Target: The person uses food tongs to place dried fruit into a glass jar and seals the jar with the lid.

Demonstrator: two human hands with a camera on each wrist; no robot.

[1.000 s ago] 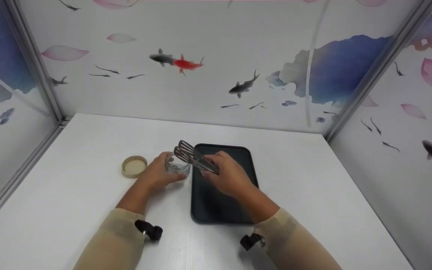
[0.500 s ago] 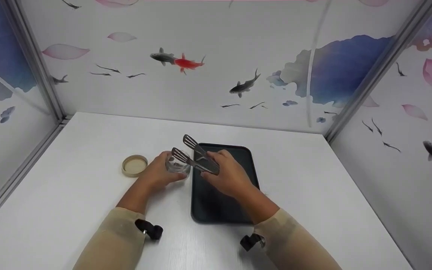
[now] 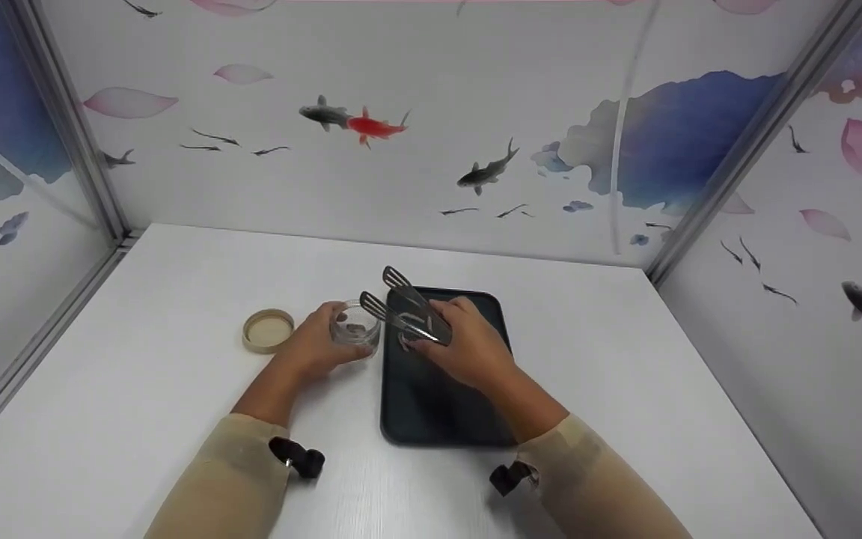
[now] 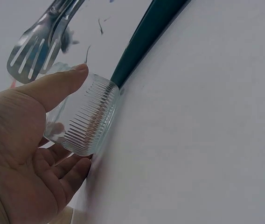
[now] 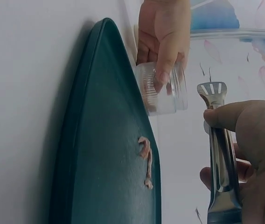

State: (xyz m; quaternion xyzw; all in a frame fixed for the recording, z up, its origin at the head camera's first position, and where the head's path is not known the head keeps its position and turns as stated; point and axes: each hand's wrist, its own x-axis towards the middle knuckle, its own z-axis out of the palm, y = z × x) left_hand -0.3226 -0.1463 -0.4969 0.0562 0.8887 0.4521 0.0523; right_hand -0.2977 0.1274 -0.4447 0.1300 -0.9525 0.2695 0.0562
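Observation:
My left hand grips a clear glass jar with ribbed sides, thumb on one side and fingers on the other. Brownish pieces show inside the jar, which has no lid on. In my right hand I hold metal tongs with slotted ends, their two arms spread apart with nothing seen between the tips. The tongs hang over the upper left part of a dark green tray, close to the jar's mouth. Thin pinkish-brown strips lie on the tray, partly hidden behind the tongs in the head view.
A tan round lid lies on the white table, left of my left hand. The tray stands right beside the jar. Printed wall panels enclose the back and both sides of the table.
The tongs' arms, close together over the jar a second ago, have spread apart. My right hand has shifted right, carrying the tongs over the tray. Brownish pieces now show inside the jar.

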